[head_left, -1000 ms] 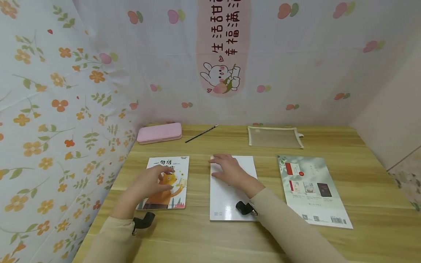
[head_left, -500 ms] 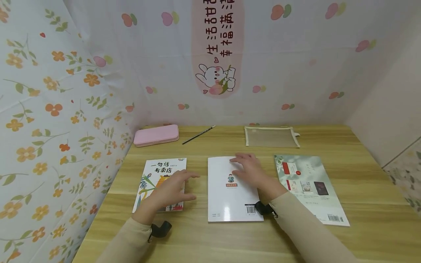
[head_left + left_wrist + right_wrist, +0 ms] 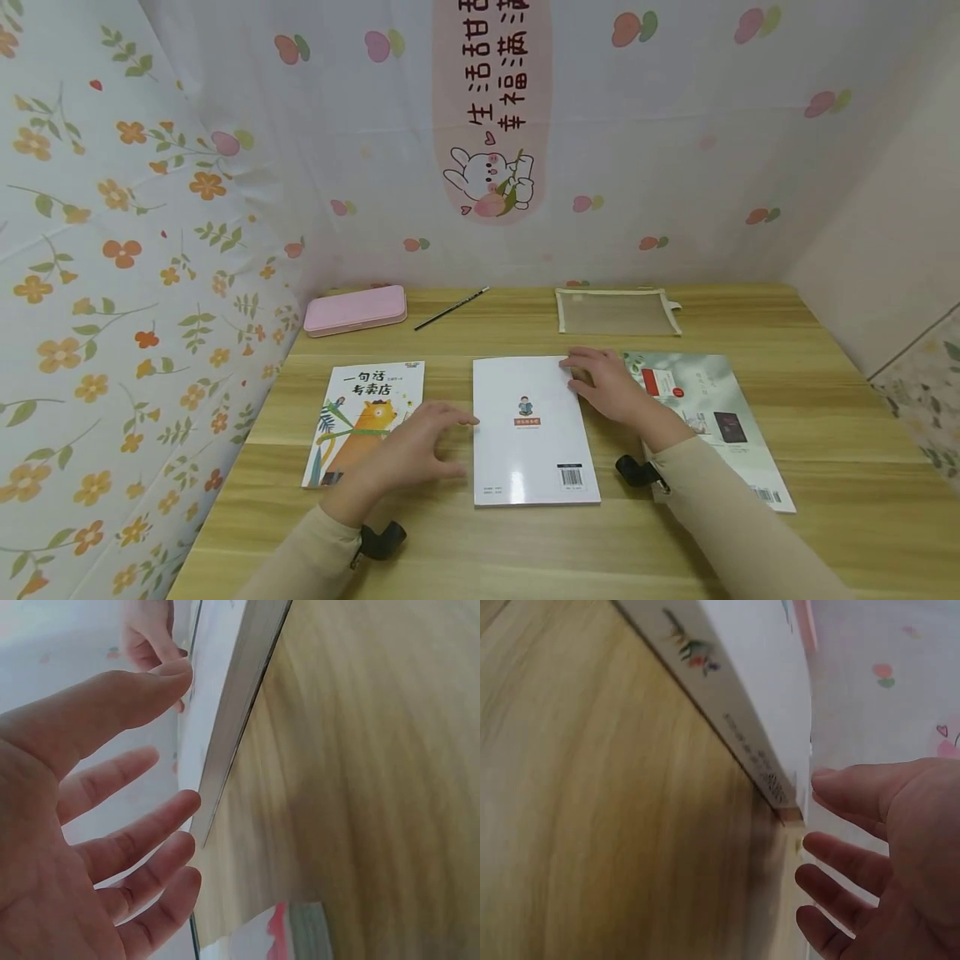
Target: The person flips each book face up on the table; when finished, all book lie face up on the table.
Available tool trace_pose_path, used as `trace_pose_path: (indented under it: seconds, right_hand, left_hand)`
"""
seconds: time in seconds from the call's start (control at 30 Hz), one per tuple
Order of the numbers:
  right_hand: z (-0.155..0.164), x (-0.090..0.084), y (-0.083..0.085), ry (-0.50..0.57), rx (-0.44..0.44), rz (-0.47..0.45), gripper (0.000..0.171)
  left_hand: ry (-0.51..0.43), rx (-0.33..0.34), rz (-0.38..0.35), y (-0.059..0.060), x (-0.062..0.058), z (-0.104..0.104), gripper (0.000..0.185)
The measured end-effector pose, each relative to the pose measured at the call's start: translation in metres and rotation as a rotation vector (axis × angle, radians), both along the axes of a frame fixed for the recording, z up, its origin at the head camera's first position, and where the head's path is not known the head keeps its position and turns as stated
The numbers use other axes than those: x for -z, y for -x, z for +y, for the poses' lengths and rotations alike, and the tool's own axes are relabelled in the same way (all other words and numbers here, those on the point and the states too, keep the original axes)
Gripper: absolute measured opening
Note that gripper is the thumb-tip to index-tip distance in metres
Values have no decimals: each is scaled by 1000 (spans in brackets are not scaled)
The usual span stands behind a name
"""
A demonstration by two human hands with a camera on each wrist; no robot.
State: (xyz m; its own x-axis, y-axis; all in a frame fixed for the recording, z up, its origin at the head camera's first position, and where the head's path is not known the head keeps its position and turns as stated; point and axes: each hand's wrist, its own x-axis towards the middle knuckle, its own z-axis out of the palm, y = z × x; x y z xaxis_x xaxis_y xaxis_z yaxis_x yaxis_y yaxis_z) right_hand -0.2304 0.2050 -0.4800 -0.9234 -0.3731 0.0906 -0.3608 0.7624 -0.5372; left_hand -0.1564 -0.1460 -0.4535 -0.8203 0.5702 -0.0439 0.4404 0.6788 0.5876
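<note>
A white book with a small figure and a barcode lies flat on the table between my hands. My left hand hovers at its left side, fingers apart and loosely bent, over the lower part of a picture book with an orange animal. In the left wrist view, the white book's page edge faces that palm. By the white book's upper right corner is my right hand, its fingers relaxed. The book's printed spine shows in the right wrist view, close to the fingertips; whether they touch cannot be told.
A pale green book lies at the right, partly under the right forearm. Along the back are a pink pencil case, a dark pencil and a mesh zip pouch. Patterned cloth hangs behind the wooden table.
My left hand has moved right, from over the picture book toward the white book. The right hand has slid off the white book to its right side. The view has shifted slightly.
</note>
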Motion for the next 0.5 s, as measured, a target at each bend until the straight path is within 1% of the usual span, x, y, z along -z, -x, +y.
trace_pose_path:
  seconds: [0.17,0.3,0.5]
  right_hand:
    - [7,3,4,15,-40,-1,35]
    - [9,4,6,20,-72,1,37]
    - [10,3,8,2,-68,-26,42]
  left_hand:
    - [23,-15,2,-4,3,3,59]
    - [30,-15,-19,-6,6,4,62]
    - [40,1,-36,-9,11,7,64]
